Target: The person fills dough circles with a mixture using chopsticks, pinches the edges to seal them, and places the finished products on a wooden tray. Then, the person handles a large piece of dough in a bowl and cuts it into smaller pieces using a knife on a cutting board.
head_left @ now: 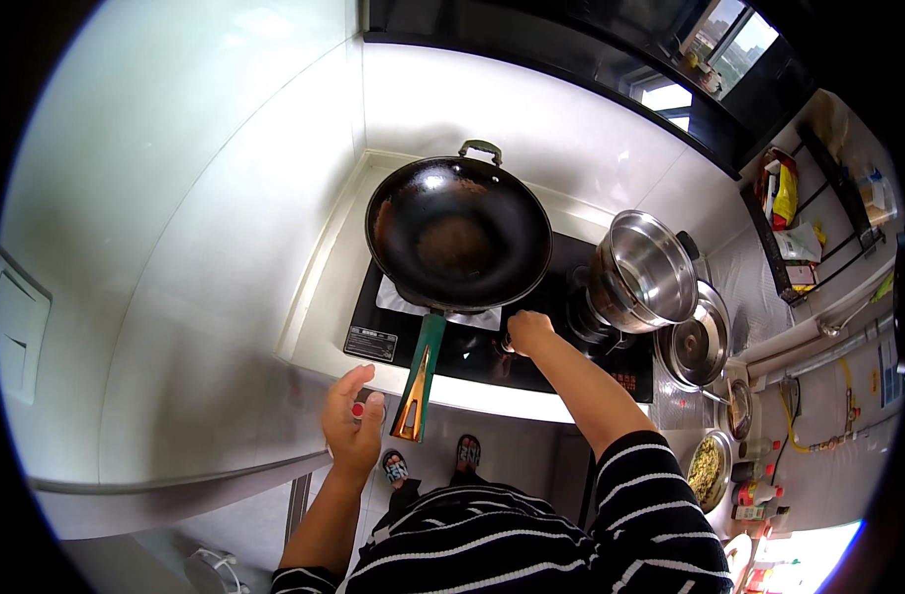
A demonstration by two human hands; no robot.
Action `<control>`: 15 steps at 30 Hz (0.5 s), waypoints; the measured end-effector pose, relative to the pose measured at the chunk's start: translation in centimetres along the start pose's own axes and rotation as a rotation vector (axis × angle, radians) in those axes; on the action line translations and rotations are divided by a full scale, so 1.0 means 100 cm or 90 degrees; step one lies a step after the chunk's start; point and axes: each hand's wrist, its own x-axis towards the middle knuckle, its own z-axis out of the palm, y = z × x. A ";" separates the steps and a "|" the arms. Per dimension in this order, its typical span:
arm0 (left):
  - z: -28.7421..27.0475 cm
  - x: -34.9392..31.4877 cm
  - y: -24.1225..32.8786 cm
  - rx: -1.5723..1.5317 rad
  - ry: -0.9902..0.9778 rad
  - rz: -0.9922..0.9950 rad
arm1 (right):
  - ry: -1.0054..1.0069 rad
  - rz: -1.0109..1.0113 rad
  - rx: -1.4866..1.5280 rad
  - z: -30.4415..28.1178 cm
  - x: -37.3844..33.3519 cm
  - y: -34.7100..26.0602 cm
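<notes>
- One wok [452, 233]
- One pot [660, 267], right of the wok
- Two hands [352, 426], nearer than the wok
- Two sandals [395, 465], lower than the wok
- One food bowl [726, 458], to the wok's lower right

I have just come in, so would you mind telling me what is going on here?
A person stands at a black hob, the right hand curled on what looks like a control knob near its front. The left hand is open beside the wok's handle, not gripping it. The wok sits on the left side with no food visible inside; a steel pot stands on the right.
</notes>
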 end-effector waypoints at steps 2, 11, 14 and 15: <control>0.001 -0.002 -0.005 0.010 -0.005 -0.006 | -0.007 -0.002 -0.005 -0.001 -0.002 0.000; 0.003 -0.018 -0.039 -0.122 0.030 -0.191 | -0.014 0.015 -0.019 -0.009 -0.008 -0.006; 0.009 -0.034 -0.054 -0.115 0.024 -0.248 | -0.025 0.016 -0.022 -0.013 -0.012 -0.004; 0.012 -0.043 -0.055 -0.127 0.033 -0.241 | -0.030 0.014 -0.024 -0.013 -0.013 -0.004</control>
